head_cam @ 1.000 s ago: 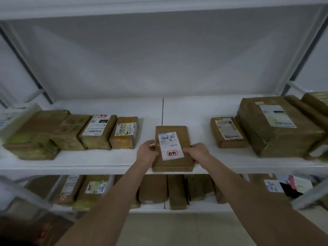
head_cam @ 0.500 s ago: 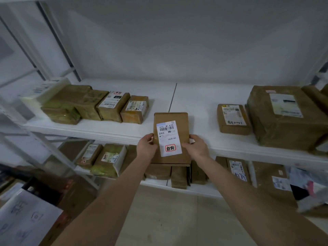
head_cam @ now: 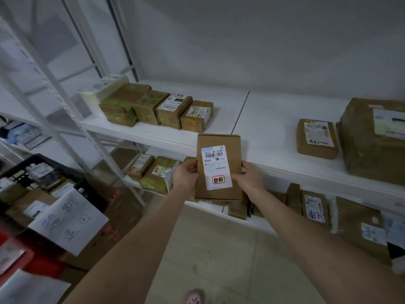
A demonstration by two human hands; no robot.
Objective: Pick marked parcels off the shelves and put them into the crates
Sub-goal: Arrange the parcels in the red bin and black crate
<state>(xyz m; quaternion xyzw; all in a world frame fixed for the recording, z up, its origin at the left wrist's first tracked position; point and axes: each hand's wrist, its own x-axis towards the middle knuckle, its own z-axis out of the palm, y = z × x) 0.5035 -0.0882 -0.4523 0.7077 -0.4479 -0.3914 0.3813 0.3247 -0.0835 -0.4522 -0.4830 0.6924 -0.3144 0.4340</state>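
Note:
A flat brown parcel (head_cam: 228,145) with a white label and a red-ringed mark is held up in front of the shelf edge, clear of the board. My left hand (head_cam: 185,175) grips its left side and my right hand (head_cam: 249,177) grips its right side, thumbs on the front. A black crate (head_cam: 43,160) with parcels in it stands at the lower left. A paper sign with handwriting (head_cam: 70,220) leans on it.
The white shelf (head_cam: 269,137) carries a row of brown parcels (head_cam: 173,110) at the left and a small parcel (head_cam: 316,138) and a big one (head_cam: 372,139) at the right. More parcels fill the lower shelf (head_cam: 315,205). A red crate (head_cam: 13,255) sits at the far left.
Both hands have lifted the marked parcel off the shelf and drawn it towards me. My view has swung left, bringing the crates into sight.

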